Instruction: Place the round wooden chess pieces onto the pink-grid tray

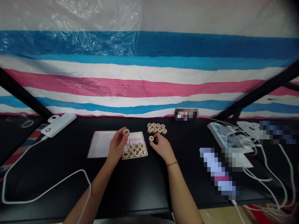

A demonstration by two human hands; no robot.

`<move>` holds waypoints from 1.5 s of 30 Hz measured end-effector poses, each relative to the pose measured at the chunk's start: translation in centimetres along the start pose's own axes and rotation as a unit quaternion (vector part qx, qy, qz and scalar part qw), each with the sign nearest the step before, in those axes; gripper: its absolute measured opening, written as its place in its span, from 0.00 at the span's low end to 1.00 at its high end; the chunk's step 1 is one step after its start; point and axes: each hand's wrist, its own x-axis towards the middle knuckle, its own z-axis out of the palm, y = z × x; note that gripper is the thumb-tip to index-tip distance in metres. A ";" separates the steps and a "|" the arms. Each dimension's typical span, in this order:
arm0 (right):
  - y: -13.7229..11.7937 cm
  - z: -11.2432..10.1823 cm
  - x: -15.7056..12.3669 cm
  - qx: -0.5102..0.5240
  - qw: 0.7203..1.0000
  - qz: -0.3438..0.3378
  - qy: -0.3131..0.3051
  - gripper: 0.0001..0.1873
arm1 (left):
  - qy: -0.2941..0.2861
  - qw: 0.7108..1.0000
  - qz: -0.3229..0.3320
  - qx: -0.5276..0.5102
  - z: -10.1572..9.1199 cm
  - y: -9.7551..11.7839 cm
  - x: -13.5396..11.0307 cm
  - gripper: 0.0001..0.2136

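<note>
Head view: our left hand (116,147) pinches a piece (126,132) by its rim, characters facing up, while our right hand (162,147) pinches a second piece (151,138) just beside the tray (145,143), near the tabletop's (112,121) far edge

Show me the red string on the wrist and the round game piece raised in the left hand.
Red string bracelet (172,163): head view, middle of the band.
Xiangqi piece (126,132): head view, its marked top face.
</note>
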 end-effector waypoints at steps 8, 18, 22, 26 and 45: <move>-0.2 0.1 0.2 0.050 0.996 -0.030 0.069 0.10 | -0.049 0.995 0.032 0.081 0.1 -0.8 -0.3 0.20; -6.0 0.3 -2.4 0.298 0.938 -0.174 -0.005 0.09 | -0.139 0.916 0.272 0.258 0.6 -1.3 -1.7 0.10; -5.7 0.1 -2.1 0.278 0.946 -0.166 0.023 0.07 | -0.153 0.901 0.275 0.300 0.7 -1.5 -1.5 0.12; -3.0 -0.9 -0.8 0.219 0.960 -0.083 0.152 0.10 | -0.155 0.875 0.286 0.357 0.5 -1.1 -1.1 0.19; 0.8 0.8 0.4 0.069 0.990 -0.094 0.078 0.03 | -0.162 0.883 0.268 0.350 0.0 -0.7 -0.7 0.11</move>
